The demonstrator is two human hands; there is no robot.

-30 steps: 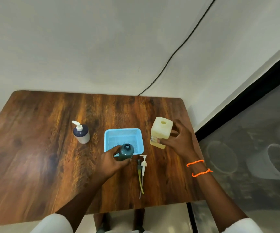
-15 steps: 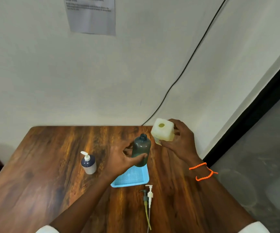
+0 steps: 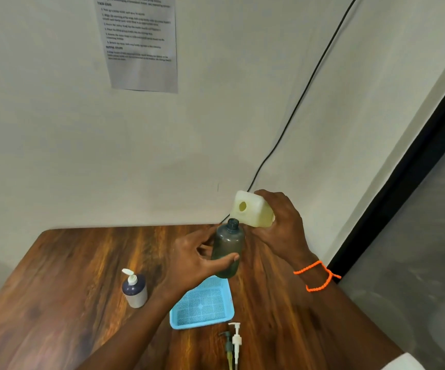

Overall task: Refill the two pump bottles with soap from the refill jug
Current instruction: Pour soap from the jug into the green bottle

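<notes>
The left hand (image 3: 189,259) grasps the open green bottle (image 3: 228,249) upright above the table (image 3: 56,303), thumb across its front, over the far end of the blue basket (image 3: 202,307). The right hand (image 3: 282,228) grasps the jug (image 3: 250,209), tipped on its side with the open mouth facing the camera, just above and beside the bottle's neck; no soap is visibly flowing. A white bottle (image 3: 134,289) with its pump fitted stands left of the basket, and two removed pumps (image 3: 232,343) lie side by side on the table near the basket's front edge.
</notes>
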